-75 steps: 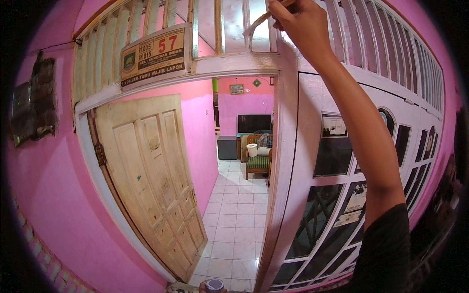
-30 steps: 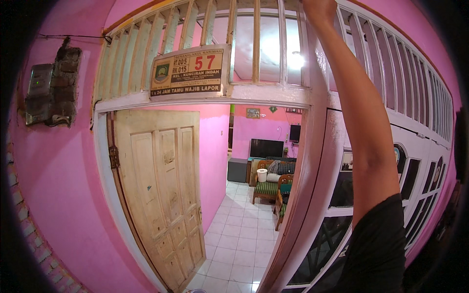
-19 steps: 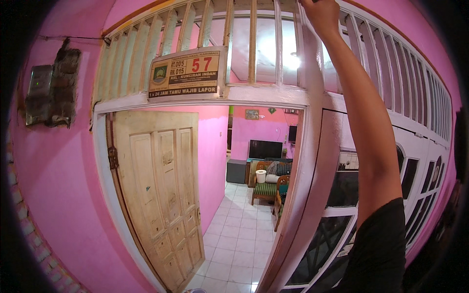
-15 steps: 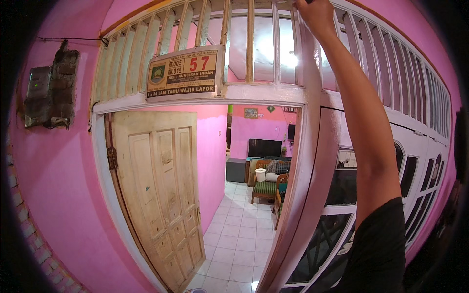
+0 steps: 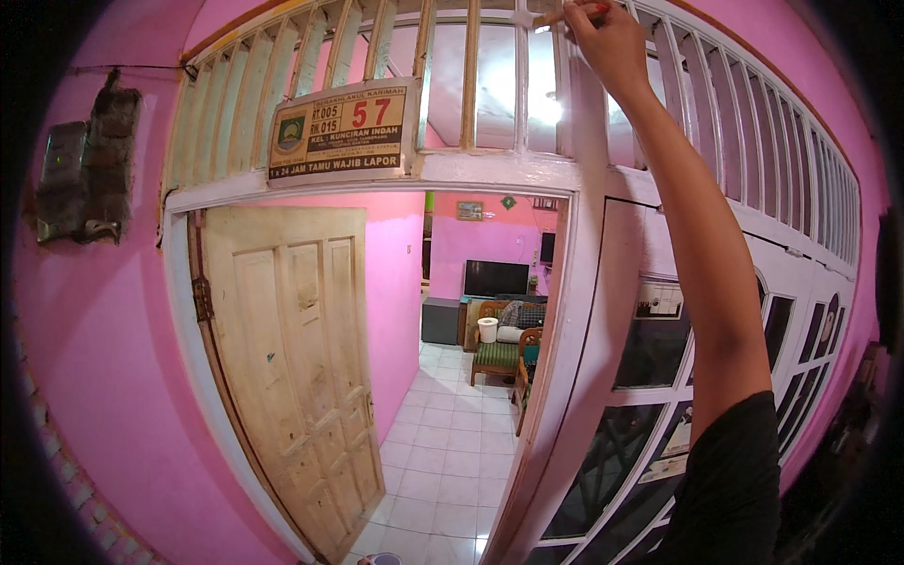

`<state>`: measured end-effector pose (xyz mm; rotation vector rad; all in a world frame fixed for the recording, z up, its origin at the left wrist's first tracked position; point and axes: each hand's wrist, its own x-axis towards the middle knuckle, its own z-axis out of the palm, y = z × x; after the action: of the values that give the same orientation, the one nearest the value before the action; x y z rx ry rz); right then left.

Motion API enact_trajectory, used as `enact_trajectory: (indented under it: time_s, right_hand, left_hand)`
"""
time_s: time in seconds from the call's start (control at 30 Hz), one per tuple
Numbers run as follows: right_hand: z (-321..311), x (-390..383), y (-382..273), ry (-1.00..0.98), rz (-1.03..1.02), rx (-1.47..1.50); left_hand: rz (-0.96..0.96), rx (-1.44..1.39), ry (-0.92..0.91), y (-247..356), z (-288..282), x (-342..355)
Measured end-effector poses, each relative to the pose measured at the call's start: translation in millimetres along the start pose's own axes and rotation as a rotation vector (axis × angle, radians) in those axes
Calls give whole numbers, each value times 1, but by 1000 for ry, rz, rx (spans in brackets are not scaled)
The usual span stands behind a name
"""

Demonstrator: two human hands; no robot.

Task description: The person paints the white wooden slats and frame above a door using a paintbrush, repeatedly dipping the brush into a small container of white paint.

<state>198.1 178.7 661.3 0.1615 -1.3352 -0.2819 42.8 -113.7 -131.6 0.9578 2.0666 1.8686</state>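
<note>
My right arm reaches up along the right side of the doorway. At the top edge, my right hand (image 5: 607,42) is closed around a paintbrush (image 5: 550,18) with a red handle. The brush points left, and its pale bristles meet a slat (image 5: 523,85) of the grille above the door frame. This slat looks white and glossy, while slats farther left are yellowish and worn. White wet-looking paint also covers part of the lintel (image 5: 499,172) below. My left hand is out of the picture.
A worn wooden door (image 5: 292,377) stands ajar on the left. A sign (image 5: 341,132) hangs on the grille. The rim of a small container (image 5: 384,559) shows at the bottom edge. White glass-paned doors (image 5: 650,348) stand on the right; an electric meter box (image 5: 64,179) is on the pink wall.
My right hand has come slightly lower into the picture, so the brush now shows against the slat. The whole scene has shifted a little to the left.
</note>
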Motion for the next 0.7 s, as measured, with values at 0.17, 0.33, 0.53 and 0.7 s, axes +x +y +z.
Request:
enact_trajectory:
  time_s: [0.17,0.33,0.53,0.7]
  right_hand:
    - [-17,-10,-12,-10,44,65]
    - [-18,-24,-11,-55,-22,155]
    - [-40,-61,-9,-236,13,1]
    - [-59,-86,-31,-456,135,25]
  left_hand:
    - [69,-79,-81,38,2,-3]
    - [120,-56,-73,12,9,-5]
    - [48,-41,-113,45,11,-13]
    - [72,-14,-98,35,14,-23]
